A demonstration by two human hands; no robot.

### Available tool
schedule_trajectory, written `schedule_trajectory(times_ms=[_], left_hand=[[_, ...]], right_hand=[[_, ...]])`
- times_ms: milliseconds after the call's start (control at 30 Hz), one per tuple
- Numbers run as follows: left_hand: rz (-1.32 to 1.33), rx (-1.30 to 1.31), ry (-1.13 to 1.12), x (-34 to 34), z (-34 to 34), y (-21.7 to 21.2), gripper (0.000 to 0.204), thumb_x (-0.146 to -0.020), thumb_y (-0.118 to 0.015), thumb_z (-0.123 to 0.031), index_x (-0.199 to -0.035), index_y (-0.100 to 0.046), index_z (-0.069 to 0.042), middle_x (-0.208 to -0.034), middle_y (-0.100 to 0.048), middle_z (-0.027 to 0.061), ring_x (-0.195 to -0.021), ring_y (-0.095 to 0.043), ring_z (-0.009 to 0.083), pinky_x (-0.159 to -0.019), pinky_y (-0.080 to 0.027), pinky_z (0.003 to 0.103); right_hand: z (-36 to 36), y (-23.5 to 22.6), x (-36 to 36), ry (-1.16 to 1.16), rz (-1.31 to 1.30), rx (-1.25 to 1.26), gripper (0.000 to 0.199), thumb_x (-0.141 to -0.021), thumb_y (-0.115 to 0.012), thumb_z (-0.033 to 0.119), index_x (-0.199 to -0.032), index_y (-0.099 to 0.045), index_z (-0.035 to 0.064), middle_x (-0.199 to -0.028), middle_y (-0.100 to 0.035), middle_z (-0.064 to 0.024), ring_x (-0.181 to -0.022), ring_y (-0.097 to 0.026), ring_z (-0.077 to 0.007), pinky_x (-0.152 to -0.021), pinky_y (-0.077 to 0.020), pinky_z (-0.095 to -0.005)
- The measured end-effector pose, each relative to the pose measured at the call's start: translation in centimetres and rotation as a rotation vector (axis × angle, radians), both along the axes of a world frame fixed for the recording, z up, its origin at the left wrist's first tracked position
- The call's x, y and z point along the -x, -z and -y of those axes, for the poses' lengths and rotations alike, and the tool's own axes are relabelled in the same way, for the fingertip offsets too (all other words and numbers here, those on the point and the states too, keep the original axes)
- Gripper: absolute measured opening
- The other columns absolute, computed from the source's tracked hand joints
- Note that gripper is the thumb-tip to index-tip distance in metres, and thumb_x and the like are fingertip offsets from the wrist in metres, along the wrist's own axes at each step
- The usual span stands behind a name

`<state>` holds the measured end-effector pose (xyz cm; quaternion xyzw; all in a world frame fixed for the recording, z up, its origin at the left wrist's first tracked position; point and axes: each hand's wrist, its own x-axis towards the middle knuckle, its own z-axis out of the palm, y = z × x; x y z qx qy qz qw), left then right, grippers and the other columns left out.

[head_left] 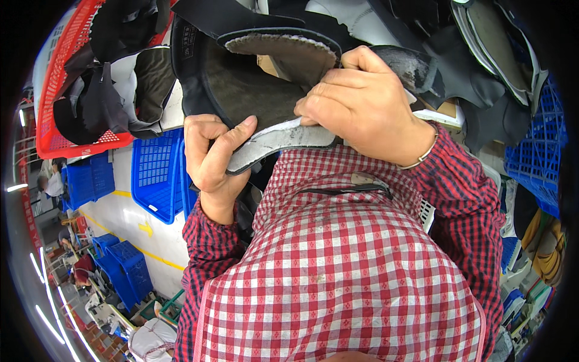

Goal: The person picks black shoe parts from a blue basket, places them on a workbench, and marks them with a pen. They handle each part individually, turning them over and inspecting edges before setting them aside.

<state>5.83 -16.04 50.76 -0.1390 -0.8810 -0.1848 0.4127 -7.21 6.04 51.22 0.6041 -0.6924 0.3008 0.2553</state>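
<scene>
A black shoe upper point(241, 84) with a dark brown lining is stretched between my hands above the work surface. My left hand point(211, 151) is closed on its near left edge, thumb on top. My right hand point(365, 108) pinches the right part, its fingertips pressed on the near edge. Between the hands a grey-white strip point(280, 145) curves along that edge, with a pale seam line above it. The far curved flap point(286, 51) shows a rough, whitish rim. What lies under my right fingers is hidden.
At the far left a red plastic basket point(51, 114) holds several black and white uppers point(99, 102). More black uppers point(464, 78) are heaped at the far right. Blue baskets stand on the left point(158, 175) and at the right edge point(534, 151). A checked apron point(338, 259) covers my front.
</scene>
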Motion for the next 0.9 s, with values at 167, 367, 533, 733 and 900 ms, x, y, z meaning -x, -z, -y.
schedule_trajectory(times_ms=[167, 367, 533, 733, 900], left_hand=[[0.084, 0.016, -0.042, 0.8, -0.1, -0.1, 0.037, -0.055, -0.082, 0.001, -0.090, -0.079, -0.008, -0.075, -0.045, 0.0033, -0.070, -0.050, 0.0201, -0.058, -0.039, 0.032], [0.187, -0.018, -0.069, 1.3, 0.2, -1.1, 0.040, -0.060, -0.075, 0.010, -0.095, -0.078, -0.008, -0.085, -0.055, 0.0056, -0.074, -0.058, 0.0208, -0.063, -0.047, 0.031], [0.282, 0.056, -0.048, 2.0, 1.2, -1.1, 0.033, -0.067, -0.075, 0.005, -0.095, -0.078, -0.011, -0.088, -0.068, 0.0056, -0.084, -0.063, 0.0236, -0.070, -0.052, 0.033], [0.152, 0.188, 0.019, 3.0, 1.6, -9.0, 0.023, -0.072, -0.074, 0.002, -0.092, -0.075, -0.010, -0.083, -0.067, 0.0042, -0.087, -0.064, 0.0234, -0.072, -0.052, 0.035], [0.060, -0.295, 0.467, 0.0, -0.9, -15.8, 0.044, -0.092, -0.068, -0.029, -0.124, -0.061, 0.001, -0.113, -0.070, 0.0107, -0.112, -0.064, 0.0274, -0.105, -0.040, 0.043]], right_hand=[[-0.1, -0.2, 0.2, -0.044, 0.084, -0.178, 0.045, -0.072, -0.081, 0.043, -0.097, -0.066, 0.0088, -0.084, -0.068, 0.0000, -0.077, -0.063, -0.0193, -0.082, -0.0427, -0.0384], [1.2, 0.7, 0.4, 0.124, -0.027, -0.177, 0.019, -0.078, -0.077, 0.025, -0.080, -0.065, 0.0099, -0.064, -0.065, -0.0014, -0.070, -0.065, -0.0177, -0.080, -0.0421, -0.0344], [2.2, 1.7, 1.0, 0.192, 0.045, -0.202, 0.018, -0.077, -0.078, 0.025, -0.090, -0.073, 0.0136, -0.071, -0.072, -0.0023, -0.074, -0.069, -0.0183, -0.081, -0.0425, -0.0353], [3.9, -1.1, 1.1, 0.200, 0.051, -0.129, 0.018, -0.082, -0.078, 0.027, -0.098, -0.077, 0.0188, -0.075, -0.072, -0.0010, -0.066, -0.066, -0.0184, -0.069, -0.0449, -0.0337], [7.1, -7.0, 2.7, -0.250, 0.849, 0.410, 0.014, -0.093, -0.074, 0.017, -0.092, -0.078, 0.0033, -0.075, -0.073, -0.0018, -0.065, -0.064, -0.0099, -0.064, -0.0507, -0.0239]])
